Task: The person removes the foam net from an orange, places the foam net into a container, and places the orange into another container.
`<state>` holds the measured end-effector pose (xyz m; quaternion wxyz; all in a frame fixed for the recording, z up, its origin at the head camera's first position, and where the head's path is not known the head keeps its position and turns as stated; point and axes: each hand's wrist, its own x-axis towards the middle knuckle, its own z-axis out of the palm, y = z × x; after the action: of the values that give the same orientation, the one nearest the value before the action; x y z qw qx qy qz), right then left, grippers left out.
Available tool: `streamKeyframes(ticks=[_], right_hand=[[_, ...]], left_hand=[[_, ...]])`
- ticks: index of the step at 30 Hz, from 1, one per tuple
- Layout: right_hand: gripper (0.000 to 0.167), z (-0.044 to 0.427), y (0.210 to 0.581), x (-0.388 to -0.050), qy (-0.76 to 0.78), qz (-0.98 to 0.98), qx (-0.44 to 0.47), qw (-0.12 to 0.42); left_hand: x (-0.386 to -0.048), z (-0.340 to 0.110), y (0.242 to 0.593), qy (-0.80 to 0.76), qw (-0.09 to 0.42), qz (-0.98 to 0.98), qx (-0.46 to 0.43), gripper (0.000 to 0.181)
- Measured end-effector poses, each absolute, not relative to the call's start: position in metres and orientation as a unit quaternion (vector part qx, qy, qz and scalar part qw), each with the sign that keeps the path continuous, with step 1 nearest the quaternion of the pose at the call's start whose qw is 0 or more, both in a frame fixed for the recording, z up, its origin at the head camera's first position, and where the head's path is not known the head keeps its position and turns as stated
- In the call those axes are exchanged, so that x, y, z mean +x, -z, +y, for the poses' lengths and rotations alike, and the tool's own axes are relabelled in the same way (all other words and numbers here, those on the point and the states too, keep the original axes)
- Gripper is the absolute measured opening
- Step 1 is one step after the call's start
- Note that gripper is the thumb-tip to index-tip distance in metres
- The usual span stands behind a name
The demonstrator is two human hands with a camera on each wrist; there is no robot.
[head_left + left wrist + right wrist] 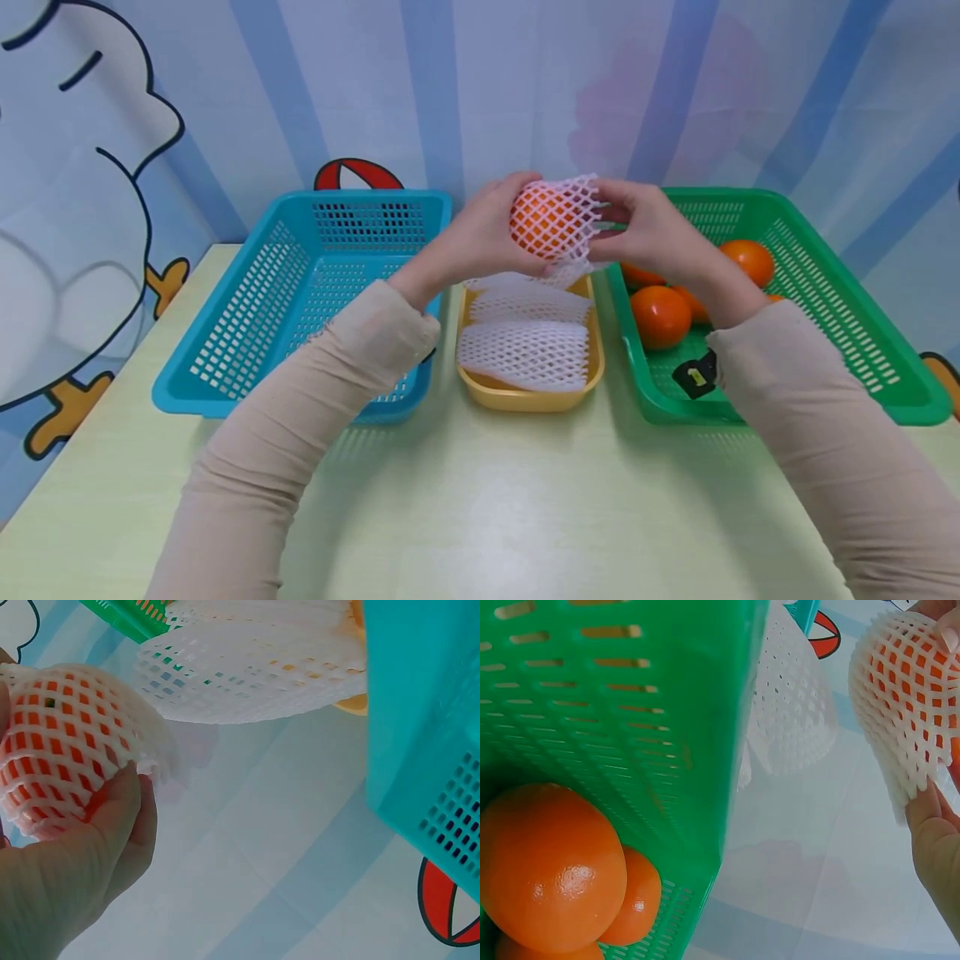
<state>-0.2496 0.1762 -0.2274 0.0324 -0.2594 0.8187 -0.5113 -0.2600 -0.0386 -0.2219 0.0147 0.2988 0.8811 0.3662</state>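
Note:
My left hand [487,229] grips an orange fruit [538,223] wrapped in a white foam net [581,204], held above the small yellow basket [528,400]. From the other side, my right hand [648,225] pinches the loose edge of that net. In the left wrist view, the mesh covers most of the fruit, and the left thumb [120,799] lies along its side. More flat foam nets [525,354] lie piled in the yellow basket.
A blue basket [176,396] stands on the left. The green basket [926,392] on the right holds several bare orange fruits [660,317] and a small black object [696,375] with a yellow mark. A patterned curtain [502,83] hangs behind the table.

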Motion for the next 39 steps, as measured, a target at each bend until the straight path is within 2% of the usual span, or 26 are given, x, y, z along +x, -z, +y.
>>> streamKeyframes(ticks=[13,24,31,39], right_hand=[[0.071,0.168,0.228,-0.253,0.533,0.792,-0.294,0.048],[0.07,0.168,0.226,-0.25,0.514,0.807,-0.288,0.039],[0.066,0.174,0.225,-0.249,0.52,0.804,-0.287,0.045],[0.066,0.176,0.225,-0.249,0.521,0.805,-0.282,0.037]], left_hand=[[-0.257,-0.037,0.221,-0.415,0.024,0.853,0.316,0.094],[-0.261,-0.04,0.22,-0.369,0.017,0.859,0.353,0.091],[-0.266,-0.048,0.219,-0.313,-0.014,0.878,0.362,0.072],[-0.266,-0.049,0.218,-0.319,-0.026,0.878,0.356,0.065]])
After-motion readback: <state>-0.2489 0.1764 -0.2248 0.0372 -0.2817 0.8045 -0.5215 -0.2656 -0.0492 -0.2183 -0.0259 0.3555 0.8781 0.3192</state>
